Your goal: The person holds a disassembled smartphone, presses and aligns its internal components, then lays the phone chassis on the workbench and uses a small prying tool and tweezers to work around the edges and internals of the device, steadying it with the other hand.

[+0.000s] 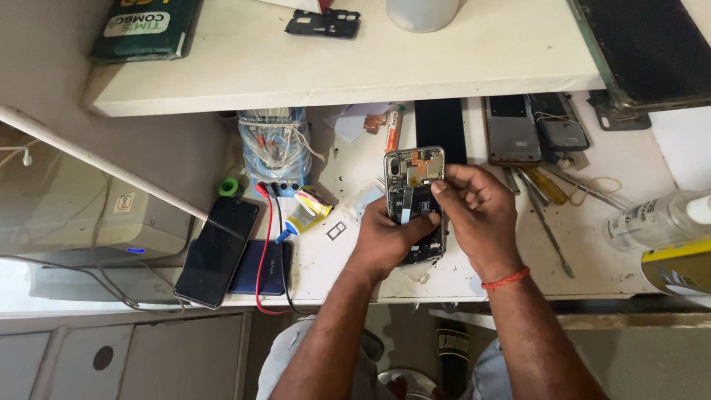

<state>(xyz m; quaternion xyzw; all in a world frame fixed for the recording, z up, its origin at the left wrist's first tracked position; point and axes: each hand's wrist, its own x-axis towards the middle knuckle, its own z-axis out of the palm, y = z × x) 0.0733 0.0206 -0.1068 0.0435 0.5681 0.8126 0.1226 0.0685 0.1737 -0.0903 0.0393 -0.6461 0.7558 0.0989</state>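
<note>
1. An opened smartphone (416, 204), back cover off and its circuit board and internal parts exposed, is held upright above the middle of a white workbench (474, 252), between 2 bare hands.
2. The phone's lower body is gripped by the left hand (389, 238), with the thumb laid across its exposed middle.
3. The phone's right edge is grasped by the right hand (481, 215); its fingertips are pressed onto the internals just below the circuit board. An orange thread band (506, 278) is worn on that wrist.
4. To the left, near the bench's front edge, a black phone (217, 250) is seen lying screen up on a dark blue power bank (263, 268), with a red cable (264, 244) running beside them.
5. Farther back on the left, a clear plastic container wrapped in wires (274, 147) is placed, with a small green roll (229, 187) just beside it and a small yellow tube (307, 211) near it.
6. A small metal card tray (336, 230) is seen lying flat just left of the hands.
7. To the right of the hands, screwdrivers and tweezers (552, 204) are scattered; behind them 2 more phone bodies (511, 130) are laid flat.
8. At the far right, a clear plastic bottle (655, 218) is seen lying on its side.
9. A white shelf (333, 67) is mounted above the bench, carrying a black phone frame part (323, 23).
</note>
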